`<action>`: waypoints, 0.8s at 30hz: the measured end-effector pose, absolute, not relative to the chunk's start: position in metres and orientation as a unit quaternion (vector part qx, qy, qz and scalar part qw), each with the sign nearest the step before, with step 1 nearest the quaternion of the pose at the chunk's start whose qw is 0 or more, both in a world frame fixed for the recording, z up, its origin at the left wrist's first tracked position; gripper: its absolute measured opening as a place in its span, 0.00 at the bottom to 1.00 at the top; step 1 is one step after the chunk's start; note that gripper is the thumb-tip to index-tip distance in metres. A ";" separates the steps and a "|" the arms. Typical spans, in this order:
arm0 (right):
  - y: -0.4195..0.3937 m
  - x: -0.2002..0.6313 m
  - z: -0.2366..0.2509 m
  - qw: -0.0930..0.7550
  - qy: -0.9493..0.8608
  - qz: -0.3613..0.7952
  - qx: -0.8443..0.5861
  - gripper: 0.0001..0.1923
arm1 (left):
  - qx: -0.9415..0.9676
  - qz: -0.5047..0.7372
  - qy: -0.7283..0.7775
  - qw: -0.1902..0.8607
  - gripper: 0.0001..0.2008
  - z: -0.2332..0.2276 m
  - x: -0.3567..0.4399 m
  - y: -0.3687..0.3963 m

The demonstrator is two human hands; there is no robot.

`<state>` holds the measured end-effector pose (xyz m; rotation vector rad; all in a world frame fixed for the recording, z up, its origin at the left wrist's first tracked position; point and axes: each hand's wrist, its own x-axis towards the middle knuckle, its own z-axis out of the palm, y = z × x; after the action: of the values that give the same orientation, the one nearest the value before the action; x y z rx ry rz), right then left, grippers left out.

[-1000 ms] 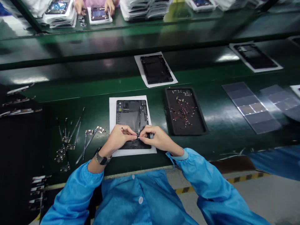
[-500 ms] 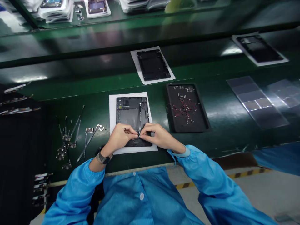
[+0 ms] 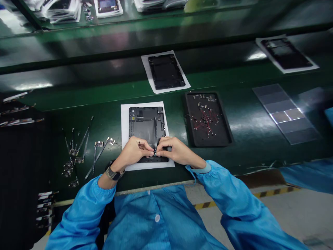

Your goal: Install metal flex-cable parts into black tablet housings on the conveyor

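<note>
A black tablet back housing (image 3: 145, 125) lies on a white sheet (image 3: 125, 118) in front of me. A thin flex cable (image 3: 155, 132) runs down its middle. My left hand (image 3: 135, 152) and my right hand (image 3: 175, 151) meet at the housing's near edge. Both pinch the cable's small lower end between fingertips. The near part of the housing is hidden under my hands. A watch sits on my left wrist.
Several loose flex cables with small boards (image 3: 78, 152) lie to the left. A black tray (image 3: 226, 128) with small red-wired parts sits to the right. Another housing on paper (image 3: 165, 71) lies beyond, one more housing (image 3: 286, 53) far right. Clear film sheets (image 3: 284, 113) lie at right.
My hands stay pinched at the cable's lower end with only slight finger shifts. The view has drifted a little, so the things on the belt sit slightly higher and further left.
</note>
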<state>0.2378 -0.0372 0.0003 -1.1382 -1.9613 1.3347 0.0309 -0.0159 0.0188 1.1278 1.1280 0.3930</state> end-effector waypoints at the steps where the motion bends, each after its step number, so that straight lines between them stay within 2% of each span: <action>1: -0.037 0.238 0.000 0.252 -0.720 0.492 -0.419 0.04 | 0.504 0.176 0.501 0.681 0.05 0.019 0.031 -0.016; 9: -0.036 0.238 -0.001 0.251 -0.707 0.506 -0.425 0.04 | 0.507 0.183 0.508 0.672 0.03 0.018 0.034 -0.017; 15: -0.036 0.238 0.009 0.244 -0.722 0.484 -0.430 0.04 | 0.592 0.197 0.505 0.596 0.01 0.024 0.029 -0.022; 17: -0.030 0.245 0.020 0.253 -0.734 0.451 -0.440 0.06 | 0.651 0.198 0.497 0.538 0.02 0.028 0.024 -0.022; 20: 0.001 0.262 0.040 0.285 -0.740 0.358 -0.493 0.09 | 0.739 0.202 0.513 0.388 0.03 0.031 0.016 -0.008; 24: 0.081 0.276 0.059 0.258 -0.621 0.241 -0.699 0.10 | 0.783 0.151 0.568 0.201 0.13 0.032 0.010 0.048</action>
<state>0.2758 0.0812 0.0593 -1.8957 -1.6849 0.6533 0.0102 0.0482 0.0317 2.1889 1.5883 0.4224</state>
